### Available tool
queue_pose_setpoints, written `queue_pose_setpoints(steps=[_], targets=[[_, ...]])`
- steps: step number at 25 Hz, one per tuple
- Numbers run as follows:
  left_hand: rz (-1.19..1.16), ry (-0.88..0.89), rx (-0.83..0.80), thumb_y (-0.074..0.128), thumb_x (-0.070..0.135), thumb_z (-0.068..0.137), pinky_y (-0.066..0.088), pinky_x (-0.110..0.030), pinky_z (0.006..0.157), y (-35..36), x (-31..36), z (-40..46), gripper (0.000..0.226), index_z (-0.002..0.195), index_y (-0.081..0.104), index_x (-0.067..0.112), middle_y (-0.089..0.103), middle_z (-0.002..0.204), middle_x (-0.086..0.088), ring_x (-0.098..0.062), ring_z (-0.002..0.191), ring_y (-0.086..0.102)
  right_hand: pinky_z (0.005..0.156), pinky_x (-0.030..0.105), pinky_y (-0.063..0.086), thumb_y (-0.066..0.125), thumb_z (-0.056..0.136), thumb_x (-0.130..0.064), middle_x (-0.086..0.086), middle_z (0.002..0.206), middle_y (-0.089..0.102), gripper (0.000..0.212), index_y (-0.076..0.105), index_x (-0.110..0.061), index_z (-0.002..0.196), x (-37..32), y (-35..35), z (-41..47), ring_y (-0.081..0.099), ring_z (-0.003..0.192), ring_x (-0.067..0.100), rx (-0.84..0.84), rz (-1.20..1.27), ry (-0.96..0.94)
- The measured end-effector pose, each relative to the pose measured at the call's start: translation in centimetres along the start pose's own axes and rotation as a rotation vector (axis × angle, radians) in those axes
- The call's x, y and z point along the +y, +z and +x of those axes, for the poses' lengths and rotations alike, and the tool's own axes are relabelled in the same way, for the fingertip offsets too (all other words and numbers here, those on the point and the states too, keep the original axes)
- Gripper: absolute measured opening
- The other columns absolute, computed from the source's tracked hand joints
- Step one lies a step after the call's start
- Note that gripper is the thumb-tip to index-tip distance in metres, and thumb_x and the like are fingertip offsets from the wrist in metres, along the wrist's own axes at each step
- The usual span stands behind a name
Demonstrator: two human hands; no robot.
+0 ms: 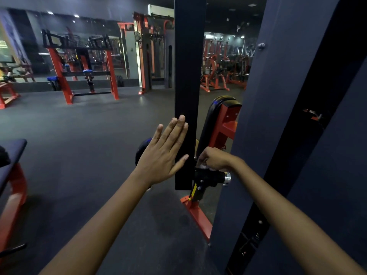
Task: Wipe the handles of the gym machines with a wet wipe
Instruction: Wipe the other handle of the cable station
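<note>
Open dark floor leftward, left hand flat on upright's edge

The upright post in the middle was plain black. The handle below it was black too, with a shiny silver cap at its end, and the wipe on it looked white, though it was hard to see. The pad behind was glossy black on a red frame. The base on the floor was red with a small yellow mark. The floor was dark grey. The far rack was red and black with blue pads.
</note>
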State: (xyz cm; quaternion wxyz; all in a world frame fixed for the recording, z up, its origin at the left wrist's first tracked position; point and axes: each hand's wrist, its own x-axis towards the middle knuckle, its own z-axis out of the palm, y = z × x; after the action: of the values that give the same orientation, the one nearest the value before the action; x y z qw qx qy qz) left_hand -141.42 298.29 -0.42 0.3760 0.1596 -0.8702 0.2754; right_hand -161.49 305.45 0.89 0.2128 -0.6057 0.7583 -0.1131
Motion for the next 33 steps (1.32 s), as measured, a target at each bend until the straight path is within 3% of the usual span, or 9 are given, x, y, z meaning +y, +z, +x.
queue_pose_setpoints(steps=[5,10,13,17,23,27,30,31,33], targets=[[0.036,0.020,0.008,0.035,0.049,0.098,0.004,-0.046,0.119,-0.4,0.2,0.0,0.080,0.151,-0.005,0.006,-0.016,0.158,-0.010,-0.024,0.147,-0.008,0.062,0.024,0.042,0.046,0.084,0.009,-0.004,0.071,0.061,0.030,0.070,-0.010,0.080,3.2,-0.5,-1.1,0.052,0.069,0.010,-0.144,-0.032,0.092],[0.057,0.013,-0.013,0.038,0.048,0.097,0.001,-0.044,0.119,-0.8,0.3,-0.1,0.080,0.151,-0.003,0.005,-0.010,0.158,-0.012,-0.025,0.148,-0.006,0.061,0.026,0.040,0.043,0.078,0.009,0.008,0.080,0.060,0.027,0.068,0.001,0.085,3.9,-1.2,-2.4,0.052,0.073,0.015,-0.084,-0.128,0.173],[0.035,0.000,-0.011,0.038,0.047,0.097,0.000,-0.044,0.120,-0.9,0.6,-0.1,0.080,0.151,-0.003,0.005,-0.012,0.158,-0.012,-0.025,0.148,-0.006,0.063,0.035,0.045,0.043,0.077,0.007,0.028,0.091,0.061,0.021,0.061,0.011,0.087,3.5,-0.7,-2.8,0.057,0.077,0.027,-0.013,-0.111,0.167],[0.021,-0.006,-0.017,0.036,0.047,0.097,0.000,-0.044,0.119,-1.1,0.5,-0.2,0.079,0.151,-0.005,0.005,-0.017,0.158,-0.011,-0.025,0.147,-0.008,0.066,0.037,0.048,0.043,0.083,0.002,0.020,0.094,0.065,0.019,0.061,0.001,0.080,1.8,-0.1,-2.1,0.060,0.081,0.029,0.012,-0.098,0.114],[0.055,0.009,-0.044,0.038,0.048,0.097,0.004,-0.046,0.119,-1.4,0.3,-0.3,0.079,0.151,-0.002,0.005,-0.008,0.159,-0.013,-0.026,0.148,-0.004,0.080,0.039,0.053,0.054,0.085,-0.006,0.014,0.100,0.067,0.020,0.069,-0.004,0.098,-1.0,1.5,-0.3,0.065,0.093,0.026,0.090,-0.024,0.011],[0.055,0.015,-0.045,0.038,0.048,0.097,0.005,-0.047,0.119,-1.6,0.2,-0.3,0.079,0.151,-0.001,0.005,-0.008,0.158,-0.013,-0.026,0.148,-0.003,0.082,0.032,0.054,0.052,0.089,-0.006,0.010,0.096,0.070,0.020,0.070,-0.006,0.098,-0.9,3.4,-2.1,0.065,0.093,0.019,0.350,0.157,-0.112],[0.049,0.009,-0.039,0.039,0.047,0.097,0.005,-0.047,0.119,-1.5,0.3,-0.3,0.079,0.151,0.000,0.005,-0.008,0.158,-0.013,-0.026,0.148,-0.002,0.075,0.011,0.046,0.057,0.087,0.000,0.003,0.094,0.065,0.020,0.069,-0.006,0.102,-0.2,7.1,-5.8,0.059,0.087,0.007,0.906,0.234,-0.292],[0.042,0.003,-0.034,0.039,0.047,0.097,0.005,-0.047,0.119,-1.4,0.3,-0.3,0.079,0.151,-0.001,0.005,-0.008,0.158,-0.013,-0.026,0.148,-0.003,0.074,0.012,0.045,0.058,0.087,0.001,0.002,0.094,0.062,0.021,0.068,-0.006,0.105,-0.2,8.8,-6.8,0.057,0.085,0.005,1.030,0.211,-0.313],[0.015,-0.008,-0.015,0.039,0.045,0.097,0.004,-0.047,0.119,-1.2,0.4,-0.4,0.079,0.151,-0.002,0.005,-0.012,0.158,-0.011,-0.025,0.148,-0.004,0.070,0.022,0.047,0.054,0.089,-0.002,0.002,0.095,0.056,0.028,0.063,-0.005,0.115,-0.4,12.3,-7.2,0.054,0.083,0.011,1.076,0.096,-0.305]])
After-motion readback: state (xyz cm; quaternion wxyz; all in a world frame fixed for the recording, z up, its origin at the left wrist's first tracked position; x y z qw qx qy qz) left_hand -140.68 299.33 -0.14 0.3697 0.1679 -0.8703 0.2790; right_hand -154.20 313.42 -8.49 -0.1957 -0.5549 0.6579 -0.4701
